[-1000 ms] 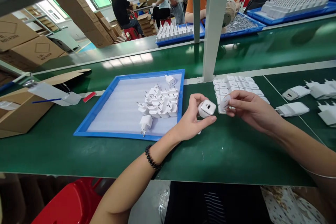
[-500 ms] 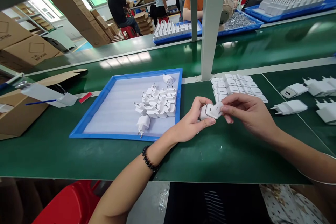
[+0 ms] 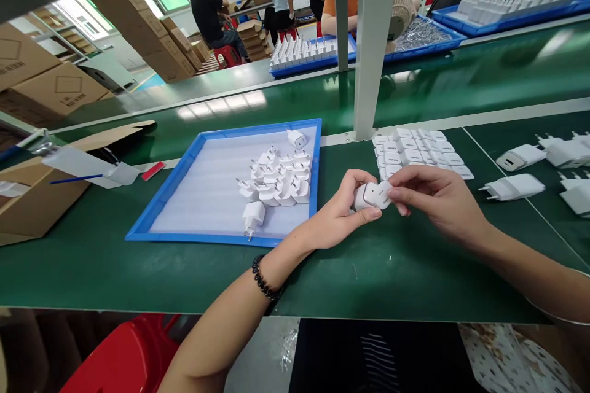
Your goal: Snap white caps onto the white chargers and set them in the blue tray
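Note:
My left hand (image 3: 335, 216) is closed round a white charger plug (image 3: 362, 196), its port face turned to the right. Between the thumb and fingers of my right hand (image 3: 436, 199) is a thin white piece (image 3: 381, 195), held against or just in front of that face; whether it is a sticker or a cover I cannot tell. Behind my right hand, a block of small white printed pieces (image 3: 418, 148) lies on the green bench. Left of my hands, a blue-rimmed tray (image 3: 177, 236) holds several white chargers (image 3: 279, 179), most with prongs up.
More chargers (image 3: 515, 186) lie on the right of the bench (image 3: 322, 282). A white post (image 3: 369, 73) rises behind my hands. On the left are an open cardboard box (image 3: 50, 202) and a red strip (image 3: 153, 171). Several people sit or stand beyond, near trays of chargers (image 3: 304, 52).
The thin white piece in my right hand has turned slightly and sits flatter against the charger's face. Both hands keep their hold; the view has shifted a little.

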A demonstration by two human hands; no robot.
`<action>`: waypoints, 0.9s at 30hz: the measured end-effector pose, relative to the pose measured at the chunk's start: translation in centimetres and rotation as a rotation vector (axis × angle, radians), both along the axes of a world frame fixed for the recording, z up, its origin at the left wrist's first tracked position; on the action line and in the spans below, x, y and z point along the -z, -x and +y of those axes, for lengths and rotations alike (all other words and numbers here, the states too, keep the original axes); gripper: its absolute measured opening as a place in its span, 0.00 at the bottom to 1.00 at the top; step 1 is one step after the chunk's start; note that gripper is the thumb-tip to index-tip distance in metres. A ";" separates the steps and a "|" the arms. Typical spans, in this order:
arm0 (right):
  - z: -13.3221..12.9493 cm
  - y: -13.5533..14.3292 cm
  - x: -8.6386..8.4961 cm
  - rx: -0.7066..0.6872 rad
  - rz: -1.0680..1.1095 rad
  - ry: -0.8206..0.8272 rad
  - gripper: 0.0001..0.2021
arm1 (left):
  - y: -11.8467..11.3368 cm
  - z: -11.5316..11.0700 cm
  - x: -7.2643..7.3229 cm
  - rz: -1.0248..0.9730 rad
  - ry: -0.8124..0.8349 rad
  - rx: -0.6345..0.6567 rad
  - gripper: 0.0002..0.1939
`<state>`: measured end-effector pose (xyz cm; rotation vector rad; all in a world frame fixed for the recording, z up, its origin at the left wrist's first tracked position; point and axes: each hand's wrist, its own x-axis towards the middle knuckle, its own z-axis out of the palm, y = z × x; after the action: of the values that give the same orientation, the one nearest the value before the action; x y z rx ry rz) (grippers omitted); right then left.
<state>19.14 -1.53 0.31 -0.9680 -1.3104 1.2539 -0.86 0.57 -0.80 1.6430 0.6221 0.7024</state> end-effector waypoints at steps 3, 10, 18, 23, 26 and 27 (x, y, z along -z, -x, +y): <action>-0.2 0.0 0.1 0.045 -0.062 -0.064 0.06 | 0.0 0.0 0.0 0.023 -0.010 0.002 0.18; -0.8 0.0 0.2 0.150 -0.306 -0.292 0.02 | 0.0 0.0 0.0 0.063 -0.030 0.001 0.18; -0.8 0.1 0.0 0.160 -0.387 -0.341 0.03 | 0.1 0.1 0.3 0.064 -0.047 0.003 0.19; -0.8 0.1 0.0 0.155 -0.411 -0.365 0.05 | 0.1 0.1 0.4 0.061 -0.051 0.014 0.19; -0.8 0.1 0.0 0.145 -0.422 -0.357 0.07 | 0.1 0.1 0.4 0.054 -0.053 0.011 0.19; -0.8 0.1 0.0 0.141 -0.422 -0.352 0.07 | 0.0 0.1 0.4 0.052 -0.052 0.012 0.19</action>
<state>19.05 -2.31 0.35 -1.0789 -1.6875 0.6970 -0.91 0.67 -1.20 1.7169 0.6351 0.6735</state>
